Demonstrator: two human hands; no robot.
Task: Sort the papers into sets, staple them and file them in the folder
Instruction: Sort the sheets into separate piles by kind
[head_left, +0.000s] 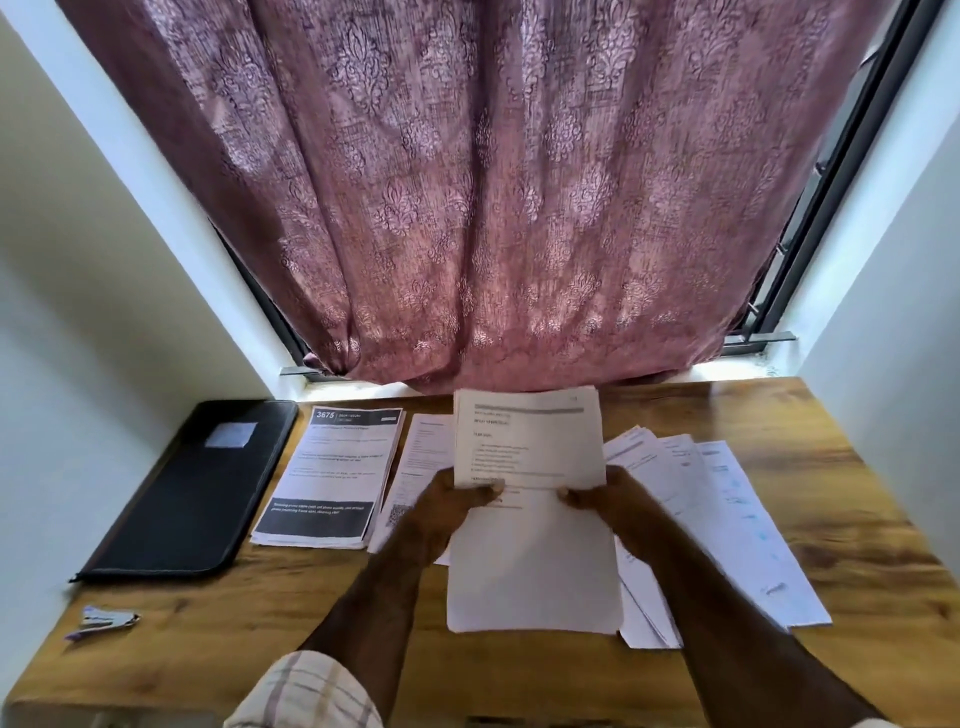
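Both hands hold up a small stack of printed papers (527, 441) above the table's middle. My left hand (457, 501) grips its lower left edge, my right hand (605, 496) its lower right edge. Under it lies a white sheet (535, 571). To the right, several loose papers (727, 519) are fanned out. A neat pile with a black-banded top sheet (332, 478) lies to the left, and another sheet (421, 457) sits partly hidden beside it. The black folder (192, 488) lies shut at the far left. A stapler (106, 619) rests near the front left edge.
The wooden table (857, 519) stands against a window covered by a pink patterned curtain (493, 208). White walls close in on both sides. Bare wood shows along the front and at the far right.
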